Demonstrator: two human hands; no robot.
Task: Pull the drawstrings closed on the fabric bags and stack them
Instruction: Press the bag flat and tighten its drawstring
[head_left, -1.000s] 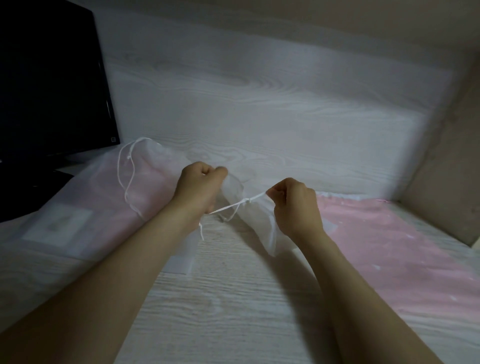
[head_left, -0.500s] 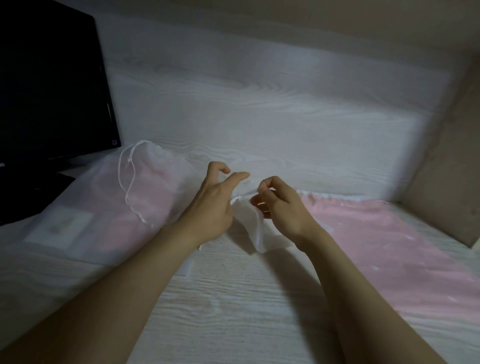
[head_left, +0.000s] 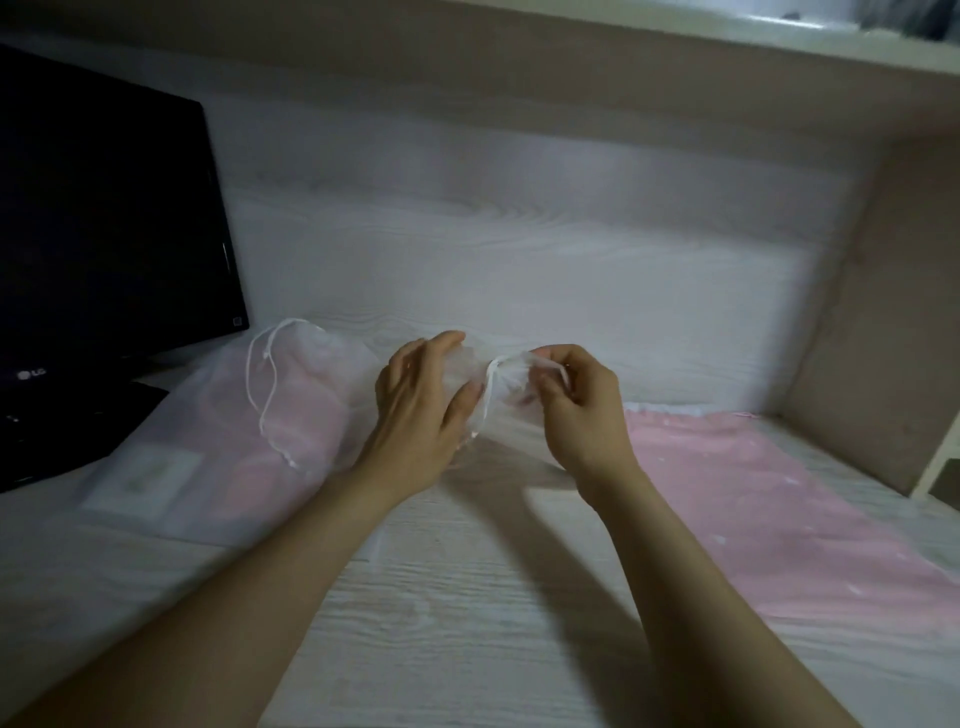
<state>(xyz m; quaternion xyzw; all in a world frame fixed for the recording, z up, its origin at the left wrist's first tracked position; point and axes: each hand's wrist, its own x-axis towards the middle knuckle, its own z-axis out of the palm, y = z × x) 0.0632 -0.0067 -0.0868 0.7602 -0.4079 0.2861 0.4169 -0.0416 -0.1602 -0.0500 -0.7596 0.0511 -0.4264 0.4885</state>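
Observation:
A small sheer white drawstring bag (head_left: 501, 395) is held up above the desk between both hands. My left hand (head_left: 415, 415) touches its left side with fingers nearly straight. My right hand (head_left: 582, 410) pinches the gathered top of the bag, and a white drawstring (head_left: 488, 395) hangs down from there. A larger sheer white bag (head_left: 218, 436) with pink contents lies flat to the left, its looped drawstring (head_left: 262, 384) resting on top. Pink fabric (head_left: 753, 499) lies flat to the right.
A black monitor (head_left: 104, 234) stands at the back left with its dark base (head_left: 67, 436) beside the larger bag. The white wood-grain desk (head_left: 467, 623) ends at a white back panel, a beige side wall (head_left: 883, 322) on the right, and a shelf overhead.
Both hands let go of the taut drawstring, opened, then came together on the small bag, which is now lifted. The view tilted up slightly.

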